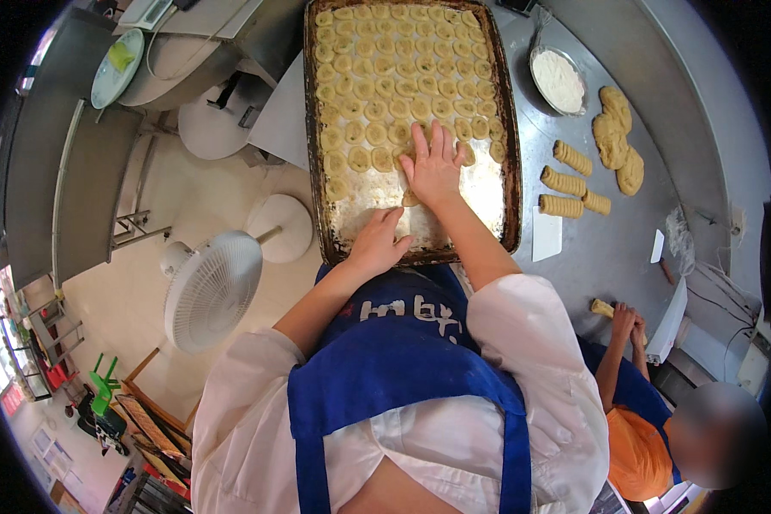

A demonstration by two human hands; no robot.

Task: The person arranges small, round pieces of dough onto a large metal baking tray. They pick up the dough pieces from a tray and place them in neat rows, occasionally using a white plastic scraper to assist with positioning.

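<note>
A worn metal baking tray (517, 193) lies before me, with rows of small flattened dough rounds (376, 110) over its upper part. My right hand (434, 167) is spread palm down on the lower rows, its fingertips touching dough rounds, some of which it covers. Below its wrist lies a single dough piece (410, 198), partly hidden. My left hand (380, 241) rests over the tray's lower part, fingertips close to that piece, thumb apart; nothing shows in its grasp.
On the metal worktop (623, 250) to the right are ridged dough rolls (562, 206), larger dough lumps (610, 132), a bowl of white flour (558, 80) and a white scraper (547, 234). Further right a co-worker's hands (628, 321) hold dough. A white fan (213, 292) stands at left.
</note>
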